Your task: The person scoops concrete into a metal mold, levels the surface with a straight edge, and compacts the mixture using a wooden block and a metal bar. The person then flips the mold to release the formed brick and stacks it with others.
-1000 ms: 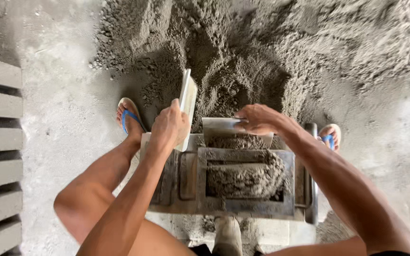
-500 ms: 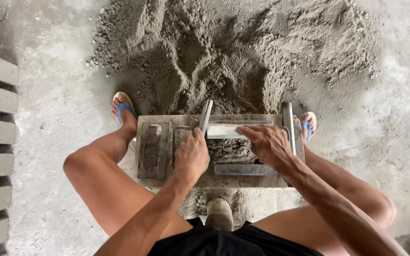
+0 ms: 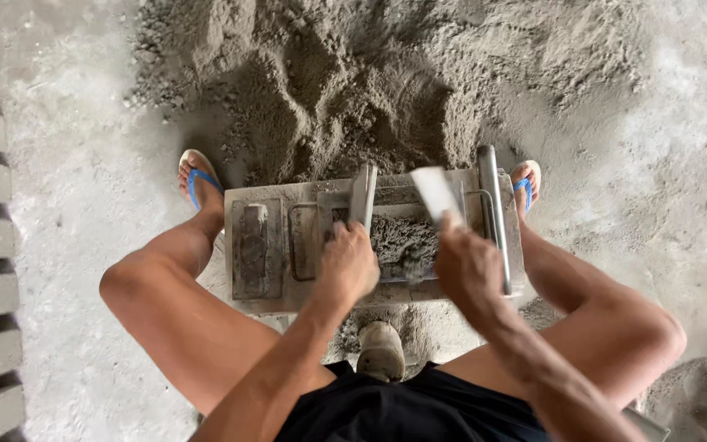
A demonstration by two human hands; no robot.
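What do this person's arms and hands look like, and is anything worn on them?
Both arms are bare to as far up as the view shows: no sleeves, no gloves, no watch or rings visible. The left hand and right hand look dusted with grey grit from the sandy mix. The forearms are lean. Lower down, dark shorts show, and blue-strapped sandals on the feet.

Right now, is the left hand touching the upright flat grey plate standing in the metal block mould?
Touching. The head view shows the left hand gripping the lower end of the upright grey plate, fingers wrapped against it with no gap visible.
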